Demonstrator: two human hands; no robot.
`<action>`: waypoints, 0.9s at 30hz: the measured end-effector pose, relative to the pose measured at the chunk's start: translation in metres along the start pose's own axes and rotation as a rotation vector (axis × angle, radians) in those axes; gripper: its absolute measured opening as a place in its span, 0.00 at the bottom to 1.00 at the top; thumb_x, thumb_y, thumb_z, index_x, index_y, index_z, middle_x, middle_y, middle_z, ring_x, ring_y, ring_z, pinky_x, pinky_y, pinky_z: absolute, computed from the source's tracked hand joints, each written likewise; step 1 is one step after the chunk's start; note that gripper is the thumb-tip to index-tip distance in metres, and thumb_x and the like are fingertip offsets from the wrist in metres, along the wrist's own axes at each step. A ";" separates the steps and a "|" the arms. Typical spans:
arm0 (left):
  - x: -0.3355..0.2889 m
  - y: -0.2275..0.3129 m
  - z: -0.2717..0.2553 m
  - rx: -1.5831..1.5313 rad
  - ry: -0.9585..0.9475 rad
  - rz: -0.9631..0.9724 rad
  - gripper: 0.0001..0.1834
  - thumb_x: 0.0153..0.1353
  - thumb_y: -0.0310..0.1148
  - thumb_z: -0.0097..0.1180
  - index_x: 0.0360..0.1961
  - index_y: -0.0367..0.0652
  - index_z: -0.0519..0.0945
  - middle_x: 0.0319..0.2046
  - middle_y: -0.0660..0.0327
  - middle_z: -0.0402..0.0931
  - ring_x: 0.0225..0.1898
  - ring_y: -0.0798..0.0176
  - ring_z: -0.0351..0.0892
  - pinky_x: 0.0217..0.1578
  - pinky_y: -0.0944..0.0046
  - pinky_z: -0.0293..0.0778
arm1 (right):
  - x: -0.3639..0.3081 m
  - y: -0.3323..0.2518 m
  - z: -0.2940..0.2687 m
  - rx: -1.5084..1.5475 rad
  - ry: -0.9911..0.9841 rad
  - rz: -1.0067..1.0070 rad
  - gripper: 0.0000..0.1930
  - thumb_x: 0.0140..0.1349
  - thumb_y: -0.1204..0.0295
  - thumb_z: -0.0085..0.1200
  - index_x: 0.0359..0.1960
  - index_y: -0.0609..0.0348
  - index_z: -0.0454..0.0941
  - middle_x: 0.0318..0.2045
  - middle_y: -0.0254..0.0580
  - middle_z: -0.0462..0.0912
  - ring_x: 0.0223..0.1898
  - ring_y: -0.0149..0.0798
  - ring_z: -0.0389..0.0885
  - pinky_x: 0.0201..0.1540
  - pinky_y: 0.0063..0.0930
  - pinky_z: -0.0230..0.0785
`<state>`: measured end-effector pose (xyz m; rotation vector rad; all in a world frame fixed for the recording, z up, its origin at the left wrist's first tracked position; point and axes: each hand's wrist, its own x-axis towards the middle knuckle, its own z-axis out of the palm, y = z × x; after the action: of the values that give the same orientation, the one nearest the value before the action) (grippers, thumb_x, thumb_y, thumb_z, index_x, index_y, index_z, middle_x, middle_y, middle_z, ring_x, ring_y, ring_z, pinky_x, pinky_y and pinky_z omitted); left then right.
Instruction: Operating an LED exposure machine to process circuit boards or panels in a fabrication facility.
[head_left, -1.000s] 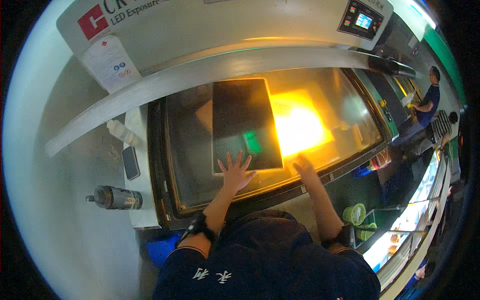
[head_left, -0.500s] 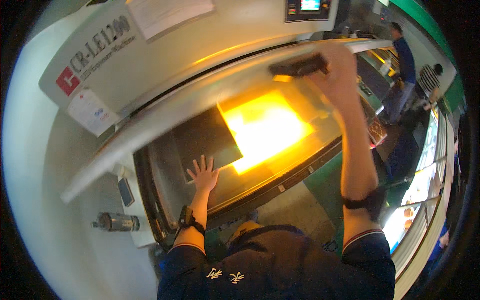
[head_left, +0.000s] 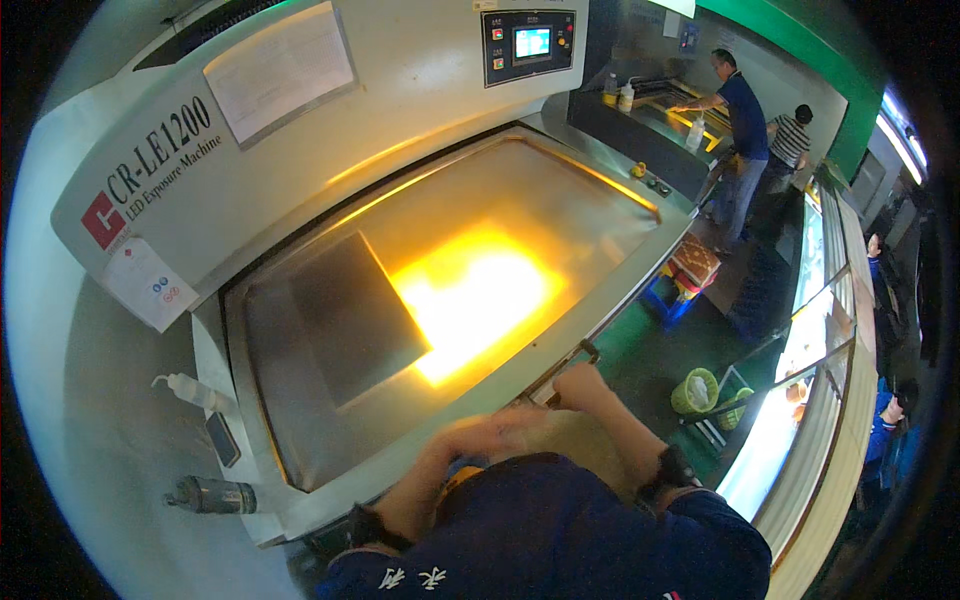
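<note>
My right hand is closed in a fist at the front edge of the exposure machine, around the dark handle, whose end sticks out past it. My left hand is close to that edge, left of the right hand; motion smears its fingers. The pale-framed cover lies flat over the machine's bed. Through its hazy surface show a dark rectangular sheet at the left and a bright yellow-white glow beside it.
A control panel is on the housing. On the left ledge are a white squeeze bottle, a phone and a dark flask. Green baskets stand at the right. A person works at a far bench.
The tilted cover has come down flat. My right hand has moved from the upper right to the front edge. My left hand has left the dark sheet and drawn back toward me.
</note>
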<state>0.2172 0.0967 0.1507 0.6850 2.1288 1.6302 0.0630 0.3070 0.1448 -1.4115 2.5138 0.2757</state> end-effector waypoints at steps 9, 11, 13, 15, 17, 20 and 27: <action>-0.051 -0.131 -0.047 0.882 0.744 -0.888 0.43 0.62 0.68 0.34 0.70 0.51 0.54 0.73 0.63 0.40 0.71 0.34 0.34 0.61 0.22 0.28 | 0.015 -0.005 0.058 0.013 -0.292 -0.005 0.18 0.48 0.49 0.64 0.29 0.51 0.84 0.26 0.42 0.83 0.34 0.45 0.84 0.37 0.40 0.74; -0.048 -0.131 -0.035 1.060 0.822 -0.886 0.43 0.61 0.67 0.36 0.71 0.53 0.52 0.73 0.64 0.41 0.71 0.37 0.33 0.61 0.23 0.26 | 0.016 -0.007 0.057 0.034 -0.353 0.002 0.18 0.47 0.49 0.64 0.29 0.50 0.84 0.27 0.41 0.83 0.35 0.45 0.84 0.39 0.39 0.73; -0.047 -0.129 -0.036 1.075 0.825 -0.894 0.44 0.60 0.67 0.37 0.71 0.53 0.53 0.73 0.65 0.41 0.71 0.37 0.35 0.61 0.23 0.26 | 0.017 -0.007 0.054 0.008 -0.308 -0.037 0.17 0.46 0.51 0.65 0.30 0.49 0.85 0.26 0.40 0.84 0.36 0.44 0.83 0.43 0.38 0.71; -0.037 -0.126 -0.041 1.079 0.828 -0.907 0.44 0.59 0.68 0.37 0.71 0.54 0.53 0.72 0.65 0.42 0.71 0.38 0.36 0.62 0.24 0.26 | 0.022 0.003 0.072 0.042 -0.295 -0.018 0.16 0.47 0.52 0.64 0.30 0.48 0.85 0.28 0.40 0.84 0.36 0.45 0.83 0.45 0.38 0.69; -0.033 -0.124 -0.046 1.171 0.862 -0.877 0.45 0.58 0.68 0.38 0.70 0.54 0.53 0.72 0.66 0.43 0.71 0.39 0.38 0.62 0.25 0.27 | 0.020 0.011 0.079 0.077 -0.294 -0.019 0.15 0.48 0.54 0.64 0.31 0.48 0.84 0.29 0.41 0.84 0.36 0.46 0.82 0.47 0.38 0.68; -0.030 -0.118 -0.053 1.156 0.830 -0.955 0.45 0.57 0.69 0.38 0.70 0.55 0.54 0.72 0.67 0.44 0.71 0.40 0.40 0.63 0.25 0.29 | 0.011 0.034 0.066 0.375 0.187 -0.288 0.12 0.52 0.60 0.60 0.32 0.55 0.82 0.32 0.41 0.83 0.34 0.44 0.82 0.47 0.36 0.68; -0.027 -0.120 -0.055 1.145 0.774 -1.073 0.47 0.55 0.73 0.36 0.70 0.57 0.55 0.72 0.67 0.45 0.72 0.44 0.38 0.65 0.29 0.31 | 0.030 0.179 0.167 1.619 -0.039 0.472 0.12 0.58 0.68 0.53 0.40 0.63 0.78 0.36 0.44 0.81 0.39 0.42 0.79 0.45 0.34 0.70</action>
<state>0.1905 0.0124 0.0494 -0.9442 2.9687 -0.0419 -0.0852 0.4213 -0.0157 -0.1309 1.8505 -1.3032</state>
